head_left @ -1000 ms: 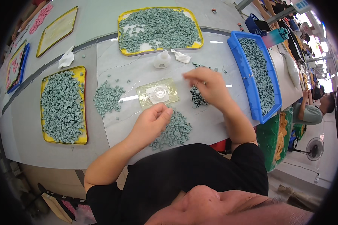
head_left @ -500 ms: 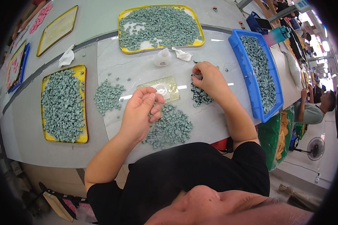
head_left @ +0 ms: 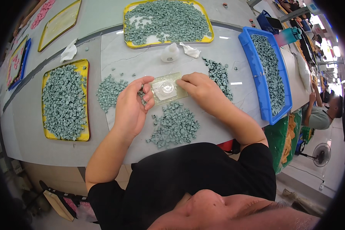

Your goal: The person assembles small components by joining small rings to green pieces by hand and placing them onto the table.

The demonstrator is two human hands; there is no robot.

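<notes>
My left hand [head_left: 132, 103] is beside the left end of a translucent yellowish pad [head_left: 183, 89], its fingers curled. Small green pieces [head_left: 142, 95] show between those fingers. My right hand [head_left: 199, 91] reaches over the pad's right end, fingertips pinched together; whatever they hold is hidden. On the pad sits a small round clear dish [head_left: 166, 88] on a white patch. Loose green pieces are heaped below the pad [head_left: 174, 126] and left of my left hand [head_left: 110, 93]. Darker, shiny green pieces [head_left: 219, 76] lie past my right hand.
Yellow-rimmed trays of green pieces stand at left [head_left: 86, 132] and at the back [head_left: 207, 39]. A blue bin [head_left: 264, 86] of darker pieces is at right. A white squeeze bottle [head_left: 170, 53] and a crumpled tissue [head_left: 190, 50] are behind the pad. A person [head_left: 320, 113] sits far right.
My right hand has moved left from the darker pieces to the pad. My left hand has shifted slightly left, its fingers turned a little, uncovering the dish.
</notes>
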